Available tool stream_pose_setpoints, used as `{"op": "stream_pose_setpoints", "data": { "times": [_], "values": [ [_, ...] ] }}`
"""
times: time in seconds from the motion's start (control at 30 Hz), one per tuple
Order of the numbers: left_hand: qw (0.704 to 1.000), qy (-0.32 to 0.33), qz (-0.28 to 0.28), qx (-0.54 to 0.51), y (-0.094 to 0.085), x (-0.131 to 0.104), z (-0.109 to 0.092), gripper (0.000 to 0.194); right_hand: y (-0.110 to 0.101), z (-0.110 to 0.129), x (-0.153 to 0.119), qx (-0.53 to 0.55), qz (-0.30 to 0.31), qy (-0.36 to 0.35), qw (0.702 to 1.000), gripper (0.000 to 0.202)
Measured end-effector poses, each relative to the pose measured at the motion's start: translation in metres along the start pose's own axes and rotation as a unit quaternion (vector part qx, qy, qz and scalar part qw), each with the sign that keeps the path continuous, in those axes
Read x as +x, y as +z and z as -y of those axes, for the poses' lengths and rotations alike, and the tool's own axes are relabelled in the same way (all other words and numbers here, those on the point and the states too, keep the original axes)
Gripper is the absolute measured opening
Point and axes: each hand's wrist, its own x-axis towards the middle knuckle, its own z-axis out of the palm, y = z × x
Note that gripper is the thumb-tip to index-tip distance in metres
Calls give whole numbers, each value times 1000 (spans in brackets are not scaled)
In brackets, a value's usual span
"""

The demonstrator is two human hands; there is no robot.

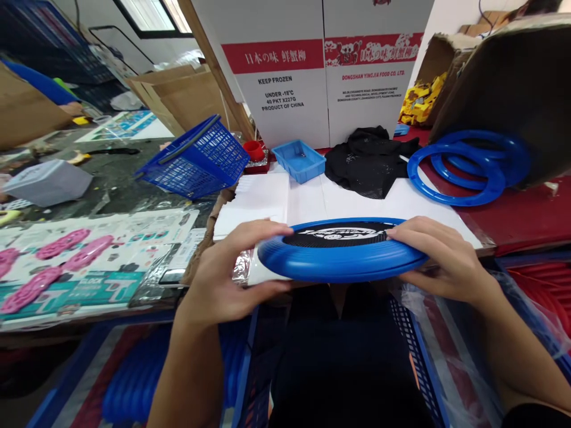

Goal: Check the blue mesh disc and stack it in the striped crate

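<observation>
A blue flying disc (341,261) with a black centre and white lettering is held almost level above the front edge of the white work surface. My left hand (232,267) grips its left rim, thumb below and fingers on top. On the right rim my right hand (441,258) is closed, fingers over the top and the rest underneath. Several blue rings (457,196) lie at the right against a cardboard box. Behind the disc are a crumpled black cloth (366,163) and a small blue tray (300,160).
A blue basket (196,157) leans at the left beside a red cup (253,150). Printed sheets with pink pieces (62,244) cover the left table. A large white carton (330,89) stands at the back, an open cardboard box (504,89) at the right. Crates with blue discs (138,374) sit below.
</observation>
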Motion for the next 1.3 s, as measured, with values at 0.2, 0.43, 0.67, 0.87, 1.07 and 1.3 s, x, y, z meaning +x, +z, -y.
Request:
{"op": "stream_pose_setpoints", "data": {
  "times": [0.2, 0.43, 0.67, 0.87, 1.07, 1.3],
  "values": [
    [985, 103, 48, 132, 20, 32, -50, 58, 1, 12, 13, -19, 35, 4, 999, 61],
    [979, 113, 39, 163, 31, 40, -56, 51, 7, 26, 19, -31, 42, 16, 998, 54],
    [983, 113, 22, 144, 26, 46, -54, 48, -1, 22, 30, 0, 14, 25, 1000, 64],
    [991, 112, 9, 76, 19, 39, -31, 52, -11, 19, 27, 19, 20, 32, 999, 57],
    [992, 95, -4, 85, 22, 39, -40, 50, -11, 25, 31, -5, 23, 32, 999, 46],
    [994, 81, -35, 63, 27, 30, -32, 45, -4, 26, 33, -34, 4, 15, 999, 47]
  ]
}}
